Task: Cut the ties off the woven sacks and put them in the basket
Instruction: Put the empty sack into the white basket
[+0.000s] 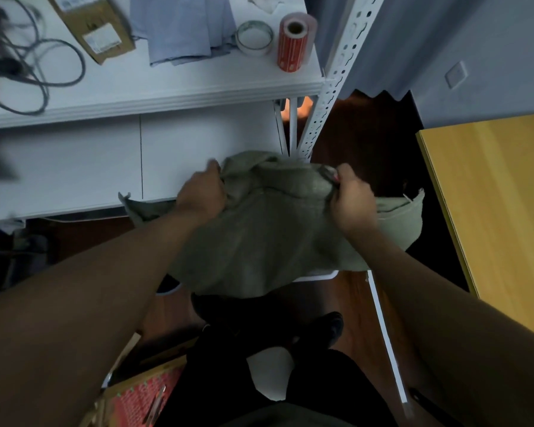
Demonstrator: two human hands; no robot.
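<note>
A grey-green woven sack point(269, 229) hangs bunched between both hands, above the floor and in front of the white shelf unit. My left hand point(202, 192) grips the sack's crumpled upper left part. My right hand point(350, 200) grips its upper right edge, with something dark and reddish point(330, 174) pinched at the fingertips; I cannot tell what it is. A white rim point(318, 276) shows just under the sack, most of it hidden, possibly the basket. No tie is clearly visible.
The white shelf point(154, 87) carries a red label roll point(293, 41), a tape roll point(255, 37), folded blue cloth point(182, 26), a cardboard box point(91, 23) and cables point(43, 66). A perforated metal post point(330, 87) stands at its corner. A yellow wooden tabletop point(494, 195) lies right.
</note>
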